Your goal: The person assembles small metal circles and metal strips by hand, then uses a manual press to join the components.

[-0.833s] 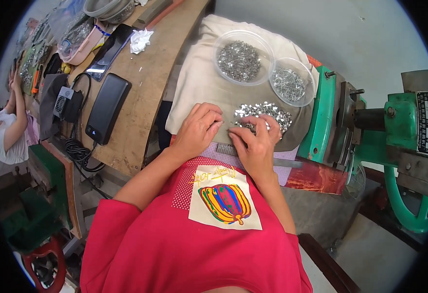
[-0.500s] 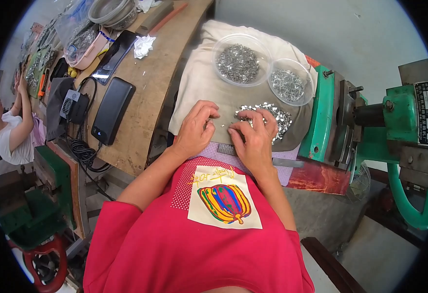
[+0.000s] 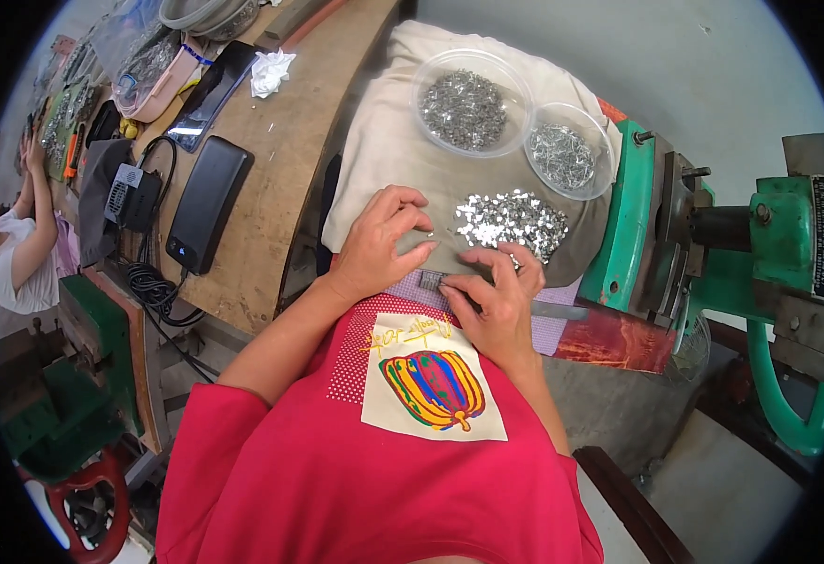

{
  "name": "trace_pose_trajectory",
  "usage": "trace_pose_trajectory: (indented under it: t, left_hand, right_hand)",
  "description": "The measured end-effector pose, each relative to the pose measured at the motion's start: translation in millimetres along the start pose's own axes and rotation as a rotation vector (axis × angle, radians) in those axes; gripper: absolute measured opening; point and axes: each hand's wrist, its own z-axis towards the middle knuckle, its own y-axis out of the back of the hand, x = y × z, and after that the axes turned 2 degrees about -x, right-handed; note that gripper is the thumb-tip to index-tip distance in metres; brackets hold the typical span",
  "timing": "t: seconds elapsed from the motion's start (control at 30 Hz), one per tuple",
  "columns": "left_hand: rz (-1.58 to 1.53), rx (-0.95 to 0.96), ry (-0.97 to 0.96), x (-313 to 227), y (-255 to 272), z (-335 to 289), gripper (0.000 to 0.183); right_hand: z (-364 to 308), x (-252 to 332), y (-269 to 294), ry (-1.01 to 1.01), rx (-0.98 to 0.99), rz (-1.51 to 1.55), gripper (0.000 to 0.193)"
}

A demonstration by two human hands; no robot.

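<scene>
A loose heap of small shiny metal pieces (image 3: 513,219) lies on a beige cloth (image 3: 384,150) in front of me. My left hand (image 3: 382,242) rests on the cloth just left of the heap, its fingertips pinched together near a tiny piece. My right hand (image 3: 497,303) lies below the heap, its fingers pressing on a narrow flat metal strip (image 3: 551,310) with a row of small pieces at its left end. Two clear round bowls (image 3: 471,101) (image 3: 568,150) with more metal pieces stand beyond the heap.
A green machine (image 3: 656,235) with a hand wheel stands right of the cloth. Left of the cloth a wooden bench (image 3: 285,160) carries a black phone-like slab (image 3: 207,202), cables, a crumpled tissue (image 3: 270,71) and trays. Another person (image 3: 17,254) sits at far left.
My right hand has drawn back from the heap toward my body onto the metal strip. My left hand has slid down and left, off the heap's edge.
</scene>
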Motion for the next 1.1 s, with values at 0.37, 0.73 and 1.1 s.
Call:
trace_pose_trajectory:
  t: [0.37,0.73,1.1]
  left_hand:
    - [0.012,-0.005,-0.014,3.0,-2.1,-1.0,0.012]
    - [-0.01,-0.009,-0.01,2.7,-1.8,-0.3,0.012]
    - [-0.074,-0.036,0.039,1.8,-2.5,0.2,0.018]
  right_hand:
    - [-14.2,-4.0,9.0,-0.043,0.045,-0.025,0.028]
    - [-7.6,-5.8,26.2,-0.045,0.145,0.028,0.02]
    - [27.6,-8.9,14.3,0.034,0.236,0.096,0.005]
